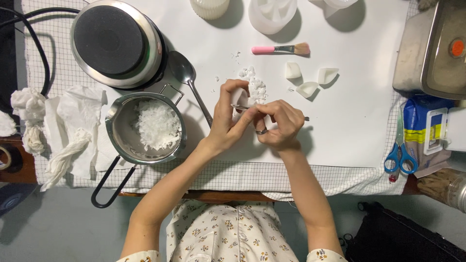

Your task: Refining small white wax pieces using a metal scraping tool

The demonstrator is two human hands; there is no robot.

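A small white wax piece (241,99), largely hidden by fingers, sits pinched in the left hand (227,116) over the table's middle; the right hand (281,123) grips a thin metal tool (242,107), its tip obscured. Wax flakes (256,86) lie just beyond; a flake-filled saucepan (145,127) stands toward the left edge.

Left hand (228,119) pinches a small white piece (241,99) while right hand (279,123) works a thin metal tool (241,106) against it.
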